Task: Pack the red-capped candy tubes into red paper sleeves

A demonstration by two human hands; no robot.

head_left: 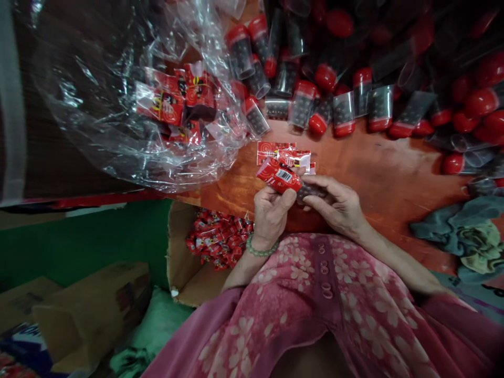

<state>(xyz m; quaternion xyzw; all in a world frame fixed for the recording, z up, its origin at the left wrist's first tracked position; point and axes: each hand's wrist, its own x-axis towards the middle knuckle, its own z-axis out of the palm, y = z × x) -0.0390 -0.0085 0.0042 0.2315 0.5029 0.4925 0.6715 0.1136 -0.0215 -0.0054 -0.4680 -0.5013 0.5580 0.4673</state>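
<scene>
My left hand (pixel 271 212) is closed on a red printed sleeve (pixel 280 176) with a barcode, pinched between thumb and fingers. My right hand (pixel 338 205) grips a clear dotted tube (pixel 309 192), whose far end meets the sleeve. How far the tube is inside the sleeve is hidden by my fingers. Just beyond my hands, a few flat red sleeves (pixel 271 150) lie overlapping on the orange-brown table (pixel 378 173).
Many clear tubes with red caps (pixel 303 105) are heaped at the back and right. A clear plastic bag (pixel 118 142) at the left contains red sleeves. Below the table edge, a cardboard box (pixel 177 257) holds red wrapped pieces (pixel 220 236). Crumpled cloth (pixel 464 231) lies at the right.
</scene>
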